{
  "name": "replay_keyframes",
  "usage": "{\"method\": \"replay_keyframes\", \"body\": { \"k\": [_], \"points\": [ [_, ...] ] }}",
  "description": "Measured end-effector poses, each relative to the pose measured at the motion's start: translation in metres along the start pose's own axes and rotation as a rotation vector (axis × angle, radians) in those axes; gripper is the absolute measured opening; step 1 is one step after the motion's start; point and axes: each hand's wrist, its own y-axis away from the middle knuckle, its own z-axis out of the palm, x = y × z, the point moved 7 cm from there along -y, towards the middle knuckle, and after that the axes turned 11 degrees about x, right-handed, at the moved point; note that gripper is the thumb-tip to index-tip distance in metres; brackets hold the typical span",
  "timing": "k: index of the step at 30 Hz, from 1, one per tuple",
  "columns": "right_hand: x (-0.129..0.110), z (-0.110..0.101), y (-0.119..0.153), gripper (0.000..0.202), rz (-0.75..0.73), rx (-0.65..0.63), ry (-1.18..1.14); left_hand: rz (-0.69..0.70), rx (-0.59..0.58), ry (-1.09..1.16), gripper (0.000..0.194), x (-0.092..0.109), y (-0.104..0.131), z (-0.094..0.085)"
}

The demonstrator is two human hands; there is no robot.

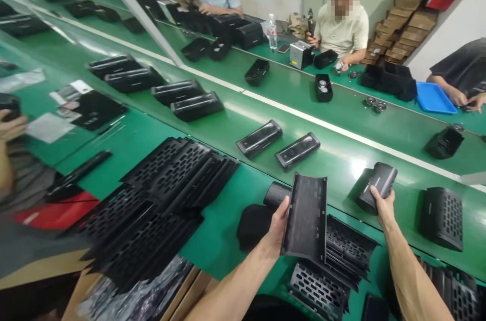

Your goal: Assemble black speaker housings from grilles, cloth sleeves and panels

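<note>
My left hand (279,227) is closed on the edge of a black curved speaker grille (307,217), held tilted with its hollow inner side towards me. Out over the green belt, my right hand (384,207) grips a black speaker housing (379,184) that has small pale lettering; the thumb shows and the other fingers are mostly hidden. Below the held grille lie more slotted grilles (317,285) in a loose stack. A dark rounded piece (252,227) sits left of my left hand. To the right, another housing with a slotted face (442,217) stands on the belt.
Several black housings (260,138) lie along the green conveyor belt (228,138). A large pile of grilles (170,179) covers the bench at left, above an open carton (178,301) with plastic bags. Co-workers sit across the belt, near a blue tray (436,98); another person's hand (13,128) shows at far left.
</note>
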Motion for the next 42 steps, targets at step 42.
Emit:
{"method": "replay_keyframes", "body": {
  "k": [42],
  "points": [
    [-0.179,-0.118,0.278,0.098,-0.95,-0.346,0.511,0.276,-0.389,-0.127,0.082,-0.026,-0.013,0.093]
  ]
}}
